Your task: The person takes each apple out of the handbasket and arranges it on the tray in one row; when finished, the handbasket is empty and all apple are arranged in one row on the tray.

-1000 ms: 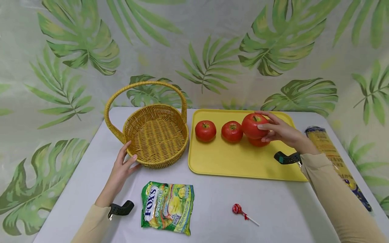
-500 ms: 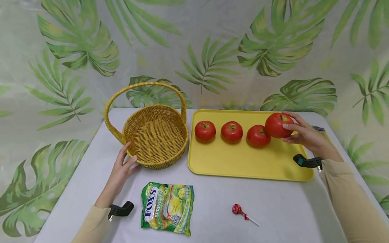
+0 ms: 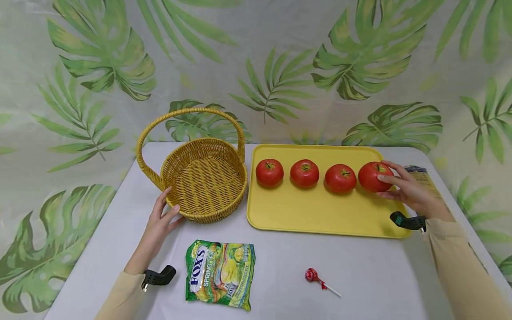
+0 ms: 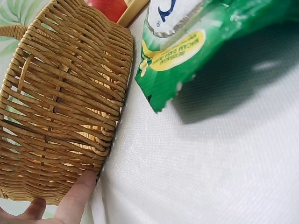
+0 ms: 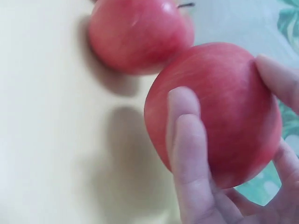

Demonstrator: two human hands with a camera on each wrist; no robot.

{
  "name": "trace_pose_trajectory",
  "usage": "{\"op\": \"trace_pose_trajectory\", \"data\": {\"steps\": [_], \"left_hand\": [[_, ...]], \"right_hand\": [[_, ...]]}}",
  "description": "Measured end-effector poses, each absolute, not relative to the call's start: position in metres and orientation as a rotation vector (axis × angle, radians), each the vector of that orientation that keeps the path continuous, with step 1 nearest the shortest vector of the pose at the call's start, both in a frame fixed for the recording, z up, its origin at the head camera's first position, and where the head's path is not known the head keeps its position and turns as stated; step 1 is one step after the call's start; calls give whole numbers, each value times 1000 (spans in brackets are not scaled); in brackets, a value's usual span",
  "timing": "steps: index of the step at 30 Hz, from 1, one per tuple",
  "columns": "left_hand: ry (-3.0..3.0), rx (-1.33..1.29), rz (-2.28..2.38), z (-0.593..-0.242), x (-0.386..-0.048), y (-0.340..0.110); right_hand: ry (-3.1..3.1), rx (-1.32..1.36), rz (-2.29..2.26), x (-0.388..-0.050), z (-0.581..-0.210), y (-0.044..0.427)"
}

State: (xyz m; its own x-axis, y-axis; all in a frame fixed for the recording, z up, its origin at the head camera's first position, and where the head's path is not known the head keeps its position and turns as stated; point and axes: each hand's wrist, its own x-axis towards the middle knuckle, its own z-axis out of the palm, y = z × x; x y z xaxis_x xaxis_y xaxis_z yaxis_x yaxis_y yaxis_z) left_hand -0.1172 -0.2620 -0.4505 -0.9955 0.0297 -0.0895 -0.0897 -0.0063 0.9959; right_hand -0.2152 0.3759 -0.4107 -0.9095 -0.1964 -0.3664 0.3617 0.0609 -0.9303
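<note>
My right hand [image 3: 412, 191] grips a red apple [image 3: 374, 177] at the right end of the yellow tray [image 3: 304, 213]. In the right wrist view the fingers [image 5: 189, 154] lie along the side of this apple; whether it touches the tray I cannot tell. Three more apples stand in a row to its left: a near one [image 3: 340, 178], a middle one [image 3: 304, 173] and a far-left one [image 3: 270, 173]. My left hand [image 3: 158, 226] touches the near left side of the wicker basket [image 3: 208, 182], its fingers spread. In the left wrist view the thumb [image 4: 77, 196] lies against the woven wall.
A green Fox's candy bag [image 3: 220, 273] lies in front of the basket. A red lollipop [image 3: 312, 275] lies in front of the tray. Partly behind the right arm is a long yellow packet [image 3: 425, 180]. A leaf-print cloth [image 3: 272, 89] hangs behind the table.
The right hand has carried its apple rightward from above the third apple, then lowered it beside that one at the tray's right end. The left hand and basket have stayed put.
</note>
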Motion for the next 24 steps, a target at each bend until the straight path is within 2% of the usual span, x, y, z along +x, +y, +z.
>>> {"op": "trace_pose_trajectory", "data": {"steps": [7, 15, 24], "left_hand": [[2161, -76, 2151, -449, -118, -262], [2213, -82, 2093, -446, -118, -265], [2573, -99, 1735, -424, -107, -268]], "right_hand": [[1901, 235, -1888, -211, -422, 378], [1913, 194, -1887, -208, -421, 376], [2022, 114, -1841, -207, -417, 371]]}}
